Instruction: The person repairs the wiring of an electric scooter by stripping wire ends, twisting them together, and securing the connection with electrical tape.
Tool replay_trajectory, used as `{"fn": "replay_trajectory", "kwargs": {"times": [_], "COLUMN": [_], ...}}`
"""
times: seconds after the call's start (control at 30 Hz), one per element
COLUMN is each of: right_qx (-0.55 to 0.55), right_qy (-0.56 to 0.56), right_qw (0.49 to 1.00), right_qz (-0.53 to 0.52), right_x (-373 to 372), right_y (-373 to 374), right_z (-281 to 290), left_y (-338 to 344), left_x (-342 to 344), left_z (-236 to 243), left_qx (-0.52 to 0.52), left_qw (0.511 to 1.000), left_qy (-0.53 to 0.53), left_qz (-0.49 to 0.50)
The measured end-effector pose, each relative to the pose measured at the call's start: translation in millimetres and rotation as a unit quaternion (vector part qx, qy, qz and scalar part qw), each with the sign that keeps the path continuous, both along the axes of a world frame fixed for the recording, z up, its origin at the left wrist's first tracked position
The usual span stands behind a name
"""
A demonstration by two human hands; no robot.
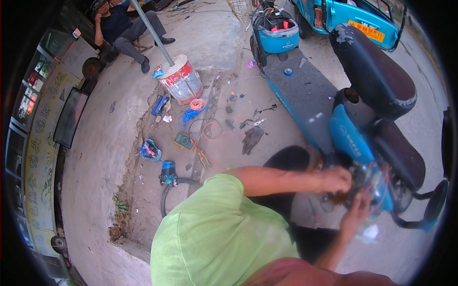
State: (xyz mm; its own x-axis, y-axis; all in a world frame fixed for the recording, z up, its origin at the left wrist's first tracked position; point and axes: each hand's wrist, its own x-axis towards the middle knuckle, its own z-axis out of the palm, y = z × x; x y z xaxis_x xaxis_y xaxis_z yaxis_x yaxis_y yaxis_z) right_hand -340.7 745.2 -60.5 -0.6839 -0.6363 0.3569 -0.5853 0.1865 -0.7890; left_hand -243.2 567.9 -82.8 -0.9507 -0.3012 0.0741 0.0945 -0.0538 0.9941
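Observation:
A blue electric scooter (350, 136) stands at my right, with an opening low in its side where several thin wires (384, 183) hang out. My left hand (336, 179) is at this opening, fingers bent and pressed together; what lies between them is blurred. Just below and to its right, my right hand (358, 212) points up into the same tangle, its fingertips closed on thin reddish wires. A whitish, blurred piece (370, 233) shows beside the right hand. Both hands are close together but apart.
On the ground at left lie a multimeter (184, 140), a dark glove (252, 140), blue and orange wire coils (192, 113), a blue power tool (168, 172) and a small bucket (150, 150). A paint-marked drum (181, 81) holds a pole; a person (126, 26) sits behind. A blue vehicle (362, 21) stands far right.

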Motion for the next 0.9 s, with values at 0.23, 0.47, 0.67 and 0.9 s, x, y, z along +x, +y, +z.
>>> {"fn": "replay_trajectory", "kwargs": {"times": [0.23, 0.47, 0.67, 0.9], "right_qx": [-0.102, -0.175, -0.262, -0.123], "right_qy": [-0.179, -0.307, -0.365, -0.405], "right_qw": [0.978, 0.933, 0.892, 0.905], "right_qz": [-0.013, 0.072, 0.054, -0.03], "right_x": [-10.8, -0.3, 0.3, -9.7], "right_y": [15.9, 2.2, 18.1, -4.5], "right_z": [-0.1, 31.9, 30.0, 37.3], "left_y": [-4.7, 1.3, 4.9, 23.6], "left_x": [3.9, 2.8, -19.7, -40.5], "left_z": [87.2, 120.5, 124.0, 120.8], "left_qx": [-0.113, -0.014, -0.018, -0.077], "left_qw": [0.981, 0.999, 0.999, 0.997], "left_qy": [-0.151, -0.035, -0.018, -0.015], "left_qz": [-0.036, -0.014, -0.019, 0.006]}}
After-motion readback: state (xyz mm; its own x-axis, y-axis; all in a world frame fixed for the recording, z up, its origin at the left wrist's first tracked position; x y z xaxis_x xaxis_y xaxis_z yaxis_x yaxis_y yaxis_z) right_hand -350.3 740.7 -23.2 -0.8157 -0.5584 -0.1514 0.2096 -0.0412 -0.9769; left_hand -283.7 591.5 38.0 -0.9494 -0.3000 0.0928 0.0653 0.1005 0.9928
